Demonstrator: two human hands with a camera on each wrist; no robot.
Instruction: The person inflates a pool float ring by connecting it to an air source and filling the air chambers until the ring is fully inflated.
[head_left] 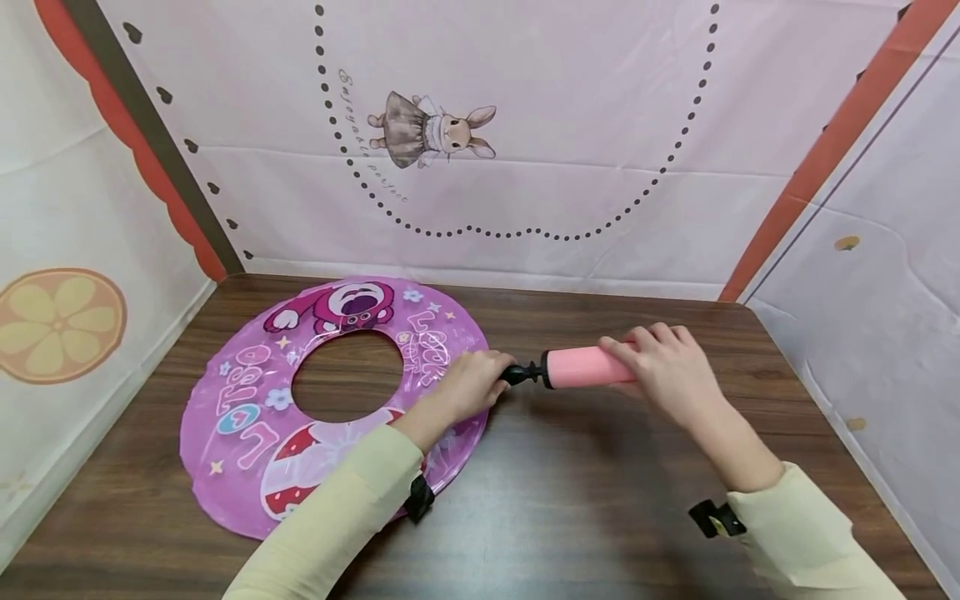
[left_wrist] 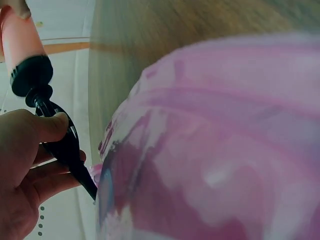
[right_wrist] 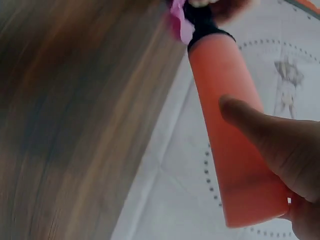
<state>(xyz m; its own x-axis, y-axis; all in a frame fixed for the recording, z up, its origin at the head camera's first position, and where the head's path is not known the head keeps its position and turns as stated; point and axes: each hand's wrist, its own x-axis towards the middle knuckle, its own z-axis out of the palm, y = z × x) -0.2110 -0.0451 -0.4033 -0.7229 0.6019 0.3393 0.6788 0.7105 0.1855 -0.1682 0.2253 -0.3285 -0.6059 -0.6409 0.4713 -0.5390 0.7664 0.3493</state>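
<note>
A pink hand pump (head_left: 583,367) with a black end lies level above the table, to the right of a purple inflatable swim ring (head_left: 206,417). My left hand (head_left: 472,385) holds the pump's black handle (left_wrist: 62,142) between thumb and fingers at the ring's right edge. In the left wrist view, the slim black nozzle (left_wrist: 84,179) runs down to the ring's side, where its tip is hidden. My right hand (head_left: 675,375) grips the pink barrel (right_wrist: 227,125), thumb along its side. The ring is puffed out and printed with a pink bear, flowers and letters.
The brown wooden table (head_left: 570,517) carries the ring on its left half. A printed cloth wall (head_left: 570,125) with a rabbit stands at the back, and cloth walls flank both sides. Black straps (head_left: 716,518) hang at both sleeve cuffs.
</note>
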